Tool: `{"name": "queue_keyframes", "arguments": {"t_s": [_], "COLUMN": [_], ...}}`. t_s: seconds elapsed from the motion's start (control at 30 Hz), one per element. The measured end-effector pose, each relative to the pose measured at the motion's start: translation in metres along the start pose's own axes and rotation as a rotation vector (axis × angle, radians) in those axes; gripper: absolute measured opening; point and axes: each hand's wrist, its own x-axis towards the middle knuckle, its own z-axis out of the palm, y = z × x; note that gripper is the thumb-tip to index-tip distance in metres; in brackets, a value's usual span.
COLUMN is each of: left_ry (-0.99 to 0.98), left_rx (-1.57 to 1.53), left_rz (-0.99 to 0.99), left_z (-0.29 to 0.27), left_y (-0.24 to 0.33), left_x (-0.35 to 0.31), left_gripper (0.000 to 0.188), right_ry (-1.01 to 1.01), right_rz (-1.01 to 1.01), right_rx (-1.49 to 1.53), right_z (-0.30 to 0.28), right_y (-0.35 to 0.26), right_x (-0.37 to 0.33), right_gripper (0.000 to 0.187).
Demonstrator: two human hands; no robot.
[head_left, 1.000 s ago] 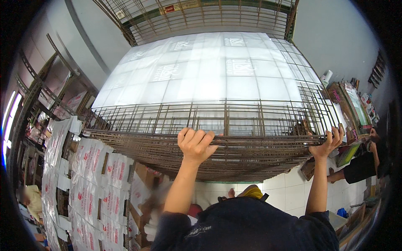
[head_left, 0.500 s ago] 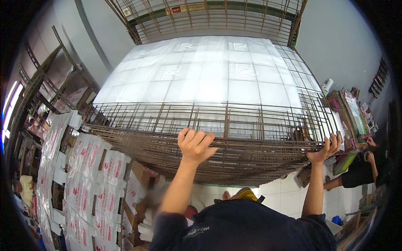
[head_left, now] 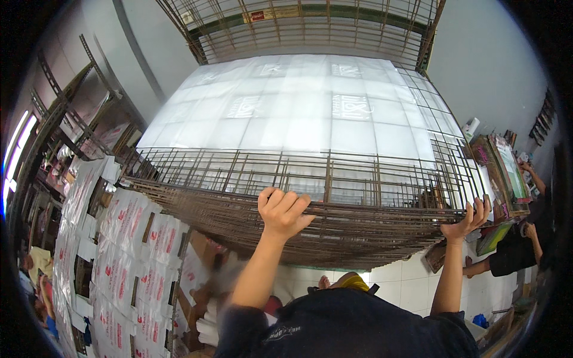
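A broad stack of rusty wire rack shelves [head_left: 358, 230] fills the middle of the view. My left hand [head_left: 283, 213] is closed over the front rim, a bit left of centre, knuckles up. At the front right corner my right hand [head_left: 467, 221] has its fingers curled over the wire edge. On the top shelf lie white translucent plastic sheets [head_left: 298, 128] with white printed marks, covering its far and middle parts. Bare wire mesh [head_left: 352, 176] shows along the near side, with more pale sheets visible through it.
More wire shelves [head_left: 310, 36] stand tilted up at the back. To the left hang clear bags with red print [head_left: 119, 262] beside a metal frame [head_left: 59, 119]. A co-worker's arm [head_left: 533, 235] shows at the right, near a wooden-framed board [head_left: 507, 167]. White tiles [head_left: 388, 286] cover the floor.
The whole view has shifted slightly, so the rack sits a little lower and to the right. Both hands keep their places on its edge. The co-worker's upper arm has reached upward.
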Motion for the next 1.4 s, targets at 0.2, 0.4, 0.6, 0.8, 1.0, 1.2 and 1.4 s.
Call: {"name": "queue_keyframes", "arguments": {"t_s": [0.2,0.4,0.6,0.8,1.0,1.2,1.4], "left_ry": [-0.059,-0.143,-0.042,-0.036,-0.004,-0.055,-0.016], "left_rx": [0.012,-0.009,-0.030,-0.046,-0.082,-0.128,-0.062], "left_rz": [-0.013,-0.063,-0.009,-0.001,-0.005,-0.018,-0.006], "left_z": [-0.011,-0.019,-0.010,-0.007,-0.008,-0.010,-0.006], "left_y": [-0.003,0.005,0.007,0.002,0.002,0.003,0.001], "left_x": [-0.002,-0.003,-0.005,-0.010,-0.011,-0.012,-0.014], "left_gripper": [0.026,0.040,0.043,0.038,0.038,0.045,0.052], "right_ry": [0.018,0.027,-0.042,0.038,0.025,0.019,0.018], "right_rz": [-0.055,-0.064,-0.230,-0.042,-0.066,-0.070,-0.133], "right_rx": [0.004,-0.024,-0.166,-0.106,-0.122,-0.110,-0.048], "right_z": [0.006,0.000,-0.012,-0.009,-0.009,-0.010,-0.005], "right_y": [0.002,0.007,0.015,-0.019,-0.018,-0.014,-0.004], "right_x": [-0.007,-0.011,0.001,0.009,0.010,0.009,0.002], "right_gripper": [0.070,0.076,0.076,0.092,0.088,0.085,0.101]}}
